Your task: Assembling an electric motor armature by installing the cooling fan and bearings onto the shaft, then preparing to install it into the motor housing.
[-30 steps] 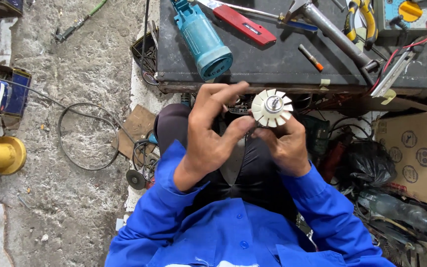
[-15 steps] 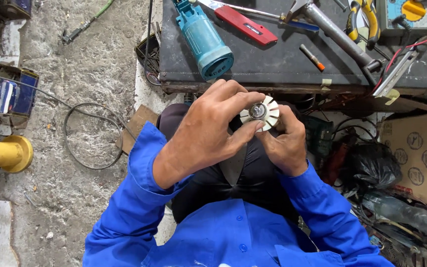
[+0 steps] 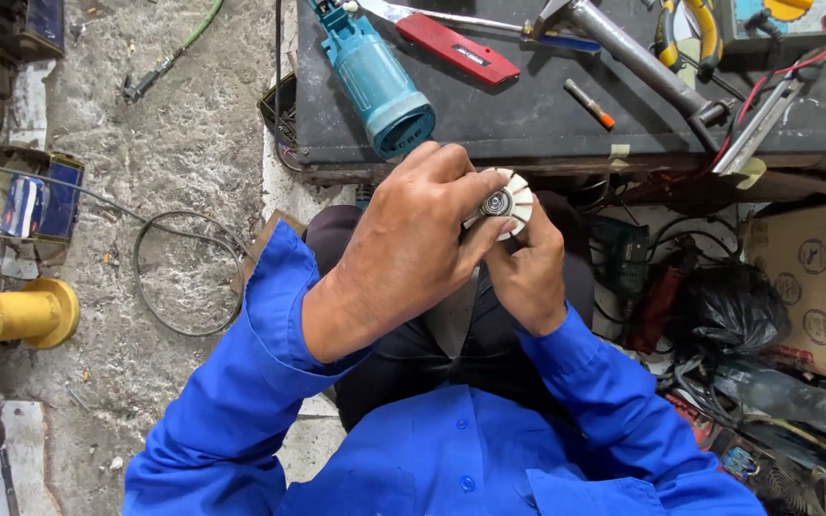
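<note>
White plastic fan wheel point(image 3: 504, 202) faces up, pinched between left hand point(image 3: 413, 250) fingertips and the closed right hand point(image 3: 528, 272) beneath.

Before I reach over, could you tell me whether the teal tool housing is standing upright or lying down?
Lying down: the teal tool housing rests on its side on the dark bench.

Teal tool housing point(image 3: 380, 81) on dark bench point(image 3: 528, 124), red-handled tool point(image 3: 461, 46), yellow spool point(image 3: 21, 315), cardboard box point(image 3: 819, 287), cable loop point(image 3: 179, 272)
</note>
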